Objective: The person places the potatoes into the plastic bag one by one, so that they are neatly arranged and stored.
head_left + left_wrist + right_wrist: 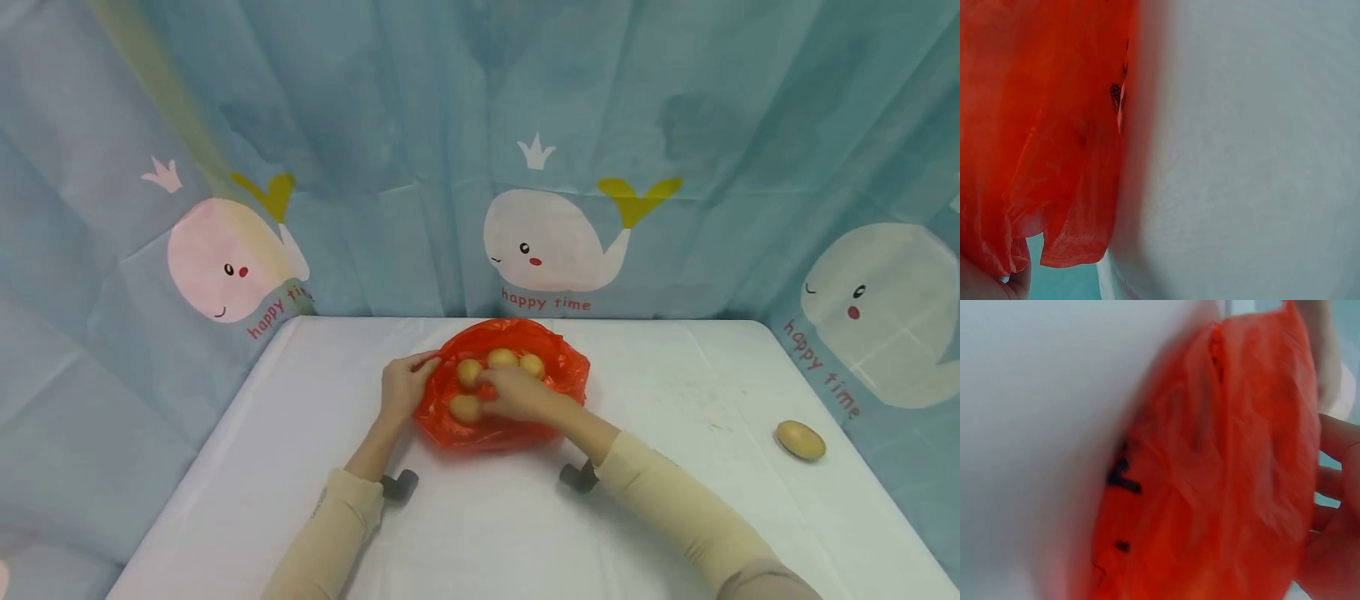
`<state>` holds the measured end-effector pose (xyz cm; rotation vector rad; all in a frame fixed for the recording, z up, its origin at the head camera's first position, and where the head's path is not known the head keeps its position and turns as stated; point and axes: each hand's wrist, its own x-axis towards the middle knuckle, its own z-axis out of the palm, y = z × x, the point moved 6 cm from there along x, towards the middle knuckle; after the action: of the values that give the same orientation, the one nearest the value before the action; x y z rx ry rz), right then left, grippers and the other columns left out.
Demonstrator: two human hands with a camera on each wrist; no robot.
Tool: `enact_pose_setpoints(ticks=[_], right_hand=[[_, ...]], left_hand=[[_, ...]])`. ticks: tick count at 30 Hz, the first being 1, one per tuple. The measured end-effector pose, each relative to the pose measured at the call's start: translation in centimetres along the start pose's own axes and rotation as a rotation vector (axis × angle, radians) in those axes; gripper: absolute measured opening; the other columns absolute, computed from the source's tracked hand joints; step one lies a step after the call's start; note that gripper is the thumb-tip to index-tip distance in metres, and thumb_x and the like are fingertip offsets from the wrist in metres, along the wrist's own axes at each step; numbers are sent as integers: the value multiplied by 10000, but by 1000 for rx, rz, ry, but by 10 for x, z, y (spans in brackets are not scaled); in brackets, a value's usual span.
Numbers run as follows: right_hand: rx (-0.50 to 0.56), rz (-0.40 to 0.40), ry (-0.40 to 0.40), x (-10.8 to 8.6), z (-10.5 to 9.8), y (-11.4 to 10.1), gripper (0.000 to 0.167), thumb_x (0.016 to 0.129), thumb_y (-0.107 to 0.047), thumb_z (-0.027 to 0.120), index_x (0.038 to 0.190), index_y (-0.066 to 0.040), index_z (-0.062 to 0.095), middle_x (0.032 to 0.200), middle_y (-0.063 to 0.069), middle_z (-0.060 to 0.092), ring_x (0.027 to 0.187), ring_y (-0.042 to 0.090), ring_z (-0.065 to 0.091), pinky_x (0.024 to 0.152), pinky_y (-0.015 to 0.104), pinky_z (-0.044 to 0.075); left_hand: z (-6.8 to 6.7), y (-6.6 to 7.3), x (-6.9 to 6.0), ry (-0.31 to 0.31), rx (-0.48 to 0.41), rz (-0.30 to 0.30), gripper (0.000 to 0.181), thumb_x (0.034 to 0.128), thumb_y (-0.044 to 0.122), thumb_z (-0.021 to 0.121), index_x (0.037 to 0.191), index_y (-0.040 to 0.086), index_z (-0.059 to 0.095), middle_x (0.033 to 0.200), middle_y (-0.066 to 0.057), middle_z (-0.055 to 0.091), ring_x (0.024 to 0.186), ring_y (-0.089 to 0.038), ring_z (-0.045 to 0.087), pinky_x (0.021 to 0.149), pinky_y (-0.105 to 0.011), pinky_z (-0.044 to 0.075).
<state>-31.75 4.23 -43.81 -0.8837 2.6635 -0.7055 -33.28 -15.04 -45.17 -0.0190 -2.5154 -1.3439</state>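
A crumpled red plastic bag [558,379] sits open on the table with several yellow-brown potatoes inside. My left hand [403,385] pinches the bag's left rim; in the left wrist view, a thumb and finger show at the lower left corner beside the red film. Inside the bag is my right hand [517,393], palm down, its fingertips at a potato [469,373] and its thumb beside a nearer potato [465,408]. Blur hides whether it grips either one. Two more potatoes lie behind it, one [502,358] in the middle and another [532,367] to the right.
A lone potato [801,440] lies near the right edge of the white-covered table [660,508]. Dark wrist mounts [400,486] stick out beneath both forearms. A blue curtain [420,250] with whale prints stands behind the table and along its sides.
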Motion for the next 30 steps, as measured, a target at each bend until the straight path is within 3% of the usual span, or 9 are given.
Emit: enact_pose_setpoints(ticks=[6, 10, 17, 30], right_hand=[[42, 44, 15, -8, -18, 7, 490, 862, -288, 739, 1307, -135, 600, 1276, 52, 619, 1158, 206, 541, 978, 429, 527], [51, 28, 60, -13, -31, 11, 467, 861, -263, 742, 1276, -92, 614, 1251, 67, 639, 1155, 229, 564, 988, 418, 524], [58, 23, 84, -20, -46, 14, 437, 865, -257, 737, 1246, -72, 630, 1212, 85, 646, 1089, 241, 580, 892, 363, 565], [46, 16, 174, -49, -74, 24, 402, 890, -246, 698, 1238, -54, 640, 1240, 132, 652, 1170, 302, 581, 1020, 499, 485]], left_hand=[[-1, 0, 1, 4, 6, 16, 233, 916, 203, 677, 1090, 67, 750, 1053, -136, 745, 1071, -313, 679, 981, -437, 526], [-2, 1, 0, 10, 11, 23, 225, 916, 200, 678, 1079, 65, 754, 1043, -136, 747, 1057, -313, 684, 969, -437, 533], [-2, 1, -1, 3, 32, 15, 230, 919, 204, 673, 1089, 69, 751, 1058, -133, 744, 1066, -315, 678, 979, -443, 527], [-4, 2, -2, -15, 28, 0, 236, 925, 210, 665, 1100, 75, 748, 1066, -128, 745, 1068, -310, 677, 972, -437, 532]])
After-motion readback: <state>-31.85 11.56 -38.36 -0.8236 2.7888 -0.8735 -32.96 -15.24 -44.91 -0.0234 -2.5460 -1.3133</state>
